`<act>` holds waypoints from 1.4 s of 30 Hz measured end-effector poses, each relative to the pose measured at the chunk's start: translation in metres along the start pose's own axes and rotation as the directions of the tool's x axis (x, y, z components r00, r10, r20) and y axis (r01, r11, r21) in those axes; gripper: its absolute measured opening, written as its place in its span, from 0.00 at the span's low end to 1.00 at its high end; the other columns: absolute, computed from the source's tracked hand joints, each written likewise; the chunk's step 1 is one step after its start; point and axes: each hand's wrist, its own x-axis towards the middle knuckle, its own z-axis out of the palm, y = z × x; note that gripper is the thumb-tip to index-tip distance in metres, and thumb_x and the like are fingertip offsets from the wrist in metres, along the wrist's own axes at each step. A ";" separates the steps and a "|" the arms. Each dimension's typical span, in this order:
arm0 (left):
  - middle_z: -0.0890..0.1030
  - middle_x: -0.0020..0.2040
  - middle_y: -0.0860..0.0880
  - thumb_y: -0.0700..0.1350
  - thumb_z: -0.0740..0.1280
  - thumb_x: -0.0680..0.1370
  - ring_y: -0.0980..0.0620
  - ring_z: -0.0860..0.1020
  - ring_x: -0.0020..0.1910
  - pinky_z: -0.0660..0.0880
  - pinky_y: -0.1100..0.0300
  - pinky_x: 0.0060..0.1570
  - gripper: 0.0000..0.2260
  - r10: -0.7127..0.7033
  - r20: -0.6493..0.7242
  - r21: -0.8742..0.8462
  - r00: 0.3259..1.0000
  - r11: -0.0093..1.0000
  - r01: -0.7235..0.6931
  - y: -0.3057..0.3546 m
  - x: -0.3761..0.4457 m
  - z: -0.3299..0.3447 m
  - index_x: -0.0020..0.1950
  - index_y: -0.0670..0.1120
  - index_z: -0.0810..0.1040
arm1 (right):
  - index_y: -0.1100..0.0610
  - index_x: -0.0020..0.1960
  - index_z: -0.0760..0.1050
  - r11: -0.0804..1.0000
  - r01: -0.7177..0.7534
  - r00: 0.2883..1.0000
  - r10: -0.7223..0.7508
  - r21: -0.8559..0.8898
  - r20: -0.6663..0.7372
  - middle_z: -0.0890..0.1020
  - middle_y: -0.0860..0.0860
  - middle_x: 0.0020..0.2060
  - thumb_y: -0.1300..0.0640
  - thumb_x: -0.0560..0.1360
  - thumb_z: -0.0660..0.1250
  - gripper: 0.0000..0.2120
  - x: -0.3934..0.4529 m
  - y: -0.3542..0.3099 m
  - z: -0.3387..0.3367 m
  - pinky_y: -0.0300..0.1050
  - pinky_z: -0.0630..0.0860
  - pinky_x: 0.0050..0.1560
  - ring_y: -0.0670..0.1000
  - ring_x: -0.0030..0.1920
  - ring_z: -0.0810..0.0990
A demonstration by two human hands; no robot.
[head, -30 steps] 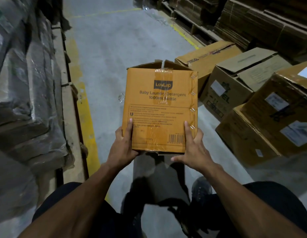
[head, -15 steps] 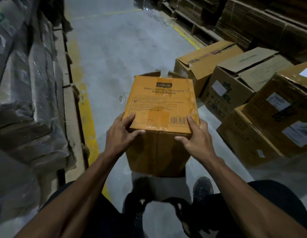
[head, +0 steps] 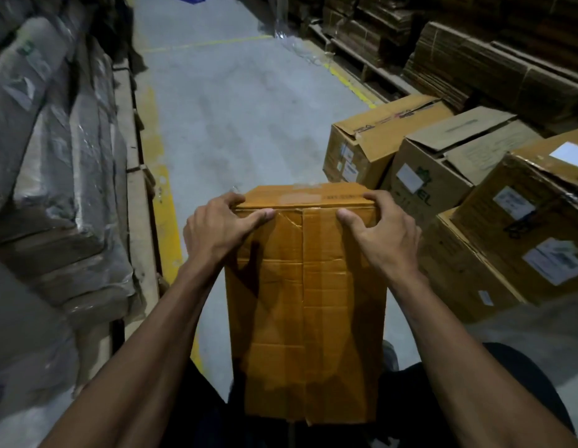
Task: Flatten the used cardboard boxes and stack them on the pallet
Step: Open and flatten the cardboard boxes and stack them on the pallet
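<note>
Orange box (head: 305,305) held upright over the lap, long axis running away from the person; left hand (head: 216,227) and right hand (head: 383,236) clamp its far top corners, thumbs flanking the taped centre seam (head: 303,253).

Orange-brown box (head: 305,286) — (yellow) floor line (head: 164,218)

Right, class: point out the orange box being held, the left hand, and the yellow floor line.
orange box (head: 313,302), head view, taped near face.
left hand (head: 221,226), head view, back of hand.
yellow floor line (head: 166,221), head view, painted stripe.
</note>
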 end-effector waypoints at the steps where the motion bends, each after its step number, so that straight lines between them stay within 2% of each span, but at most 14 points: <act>1: 0.83 0.60 0.46 0.74 0.68 0.67 0.42 0.79 0.61 0.77 0.48 0.55 0.34 -0.009 0.017 -0.003 1.000 1.000 0.009 -0.001 0.000 0.007 0.66 0.54 0.79 | 0.46 0.71 0.68 1.000 -0.017 1.000 0.017 0.007 0.011 0.76 0.51 0.66 0.34 0.76 0.65 0.28 0.001 0.004 0.006 0.56 0.65 0.64 0.57 0.66 0.73; 4: 0.77 0.69 0.44 0.69 0.70 0.70 0.40 0.75 0.66 0.72 0.47 0.61 0.39 -0.031 0.053 -0.090 0.998 0.995 0.035 0.003 -0.002 0.029 0.76 0.51 0.67 | 0.44 0.76 0.60 0.991 -0.103 0.995 0.103 0.088 0.006 0.71 0.52 0.71 0.35 0.77 0.65 0.32 0.012 0.015 0.018 0.59 0.64 0.66 0.59 0.70 0.70; 7: 0.72 0.73 0.43 0.63 0.74 0.70 0.39 0.72 0.69 0.69 0.45 0.65 0.47 -0.146 0.134 -0.382 0.980 0.905 0.187 0.007 -0.013 0.048 0.80 0.52 0.53 | 0.44 0.81 0.46 0.944 -0.219 0.975 0.224 0.246 0.008 0.64 0.54 0.77 0.36 0.76 0.67 0.43 0.016 0.030 0.022 0.64 0.61 0.72 0.61 0.75 0.64; 9: 0.73 0.71 0.46 0.63 0.75 0.68 0.42 0.73 0.68 0.72 0.44 0.65 0.46 -0.184 0.203 -0.507 0.962 0.821 0.264 0.003 -0.028 0.064 0.79 0.52 0.55 | 0.45 0.81 0.46 0.904 -0.302 0.952 0.300 0.303 0.056 0.65 0.55 0.76 0.35 0.75 0.68 0.45 0.005 0.046 0.030 0.67 0.65 0.71 0.61 0.74 0.66; 11: 0.73 0.70 0.47 0.63 0.75 0.67 0.43 0.74 0.67 0.74 0.44 0.65 0.45 -0.224 0.264 -0.539 0.938 0.772 0.336 -0.006 -0.047 0.081 0.77 0.51 0.59 | 0.47 0.78 0.53 0.874 -0.401 0.916 0.384 0.275 0.114 0.71 0.54 0.70 0.32 0.73 0.68 0.42 -0.014 0.064 0.042 0.65 0.71 0.66 0.59 0.68 0.72; 14: 0.75 0.68 0.47 0.68 0.77 0.63 0.43 0.76 0.65 0.74 0.42 0.64 0.47 -0.311 0.393 -0.498 0.866 0.719 0.484 -0.032 -0.080 0.104 0.75 0.51 0.64 | 0.49 0.74 0.60 0.813 -0.516 0.856 0.479 0.272 0.193 0.75 0.53 0.64 0.32 0.70 0.70 0.40 -0.037 0.087 0.056 0.60 0.75 0.63 0.58 0.63 0.76; 17: 0.77 0.65 0.49 0.75 0.75 0.53 0.44 0.78 0.62 0.76 0.40 0.62 0.54 -0.344 0.537 -0.451 0.771 0.655 0.606 -0.055 -0.105 0.122 0.73 0.53 0.66 | 0.50 0.75 0.60 0.771 -0.582 0.810 0.520 0.261 0.270 0.75 0.54 0.65 0.34 0.68 0.73 0.43 -0.052 0.106 0.062 0.60 0.74 0.64 0.59 0.64 0.76; 19: 0.77 0.66 0.49 0.74 0.75 0.53 0.44 0.77 0.61 0.76 0.40 0.62 0.54 -0.342 0.582 -0.421 0.737 0.649 0.634 -0.060 -0.111 0.127 0.74 0.54 0.65 | 0.50 0.76 0.58 0.752 -0.603 0.793 0.530 0.266 0.300 0.75 0.54 0.66 0.36 0.68 0.75 0.45 -0.057 0.114 0.063 0.59 0.73 0.65 0.59 0.65 0.75; 23: 0.78 0.64 0.48 0.78 0.71 0.51 0.44 0.78 0.60 0.76 0.41 0.62 0.54 -0.375 0.543 -0.381 0.751 0.687 0.619 -0.059 -0.100 0.125 0.72 0.53 0.69 | 0.48 0.74 0.59 0.765 -0.591 0.803 0.525 0.256 0.283 0.75 0.52 0.64 0.33 0.65 0.76 0.46 -0.052 0.114 0.067 0.61 0.73 0.66 0.59 0.64 0.75; 28: 0.82 0.56 0.50 0.83 0.61 0.56 0.43 0.80 0.54 0.77 0.43 0.59 0.47 -0.422 0.357 -0.271 0.834 0.807 0.524 -0.055 -0.073 0.112 0.62 0.53 0.76 | 0.46 0.73 0.62 0.839 -0.503 0.859 0.458 0.207 0.230 0.77 0.48 0.61 0.25 0.63 0.70 0.46 -0.029 0.098 0.076 0.60 0.76 0.62 0.55 0.61 0.78; 32: 0.81 0.55 0.47 0.82 0.59 0.63 0.40 0.79 0.55 0.76 0.43 0.57 0.42 -0.504 0.224 -0.132 0.834 0.832 0.539 -0.060 -0.047 0.115 0.61 0.50 0.77 | 0.45 0.74 0.60 0.868 -0.460 0.874 0.407 0.188 0.265 0.76 0.46 0.60 0.30 0.70 0.70 0.40 -0.006 0.093 0.091 0.57 0.74 0.63 0.54 0.61 0.76; 35: 0.79 0.62 0.43 0.73 0.63 0.72 0.38 0.77 0.61 0.74 0.44 0.60 0.36 -0.501 0.323 -0.074 0.802 0.832 0.550 -0.081 -0.038 0.133 0.68 0.48 0.72 | 0.43 0.78 0.50 0.874 -0.471 0.833 0.395 0.122 0.387 0.71 0.51 0.70 0.37 0.73 0.71 0.43 -0.003 0.102 0.115 0.62 0.71 0.67 0.58 0.68 0.72; 38: 0.78 0.63 0.42 0.66 0.65 0.76 0.38 0.77 0.61 0.74 0.46 0.60 0.32 -0.459 0.439 -0.144 0.773 0.813 0.564 -0.096 -0.044 0.153 0.71 0.46 0.66 | 0.41 0.80 0.36 0.874 -0.483 0.775 0.456 -0.054 0.438 0.61 0.53 0.77 0.37 0.76 0.67 0.47 -0.009 0.116 0.133 0.63 0.68 0.69 0.61 0.73 0.67; 42: 0.78 0.62 0.42 0.67 0.64 0.76 0.39 0.78 0.59 0.74 0.47 0.58 0.33 -0.446 0.401 -0.150 0.800 0.830 0.538 -0.102 -0.045 0.163 0.71 0.46 0.64 | 0.41 0.79 0.35 0.874 -0.467 0.773 0.477 -0.135 0.417 0.62 0.55 0.75 0.37 0.77 0.66 0.46 -0.006 0.120 0.139 0.65 0.70 0.67 0.62 0.71 0.70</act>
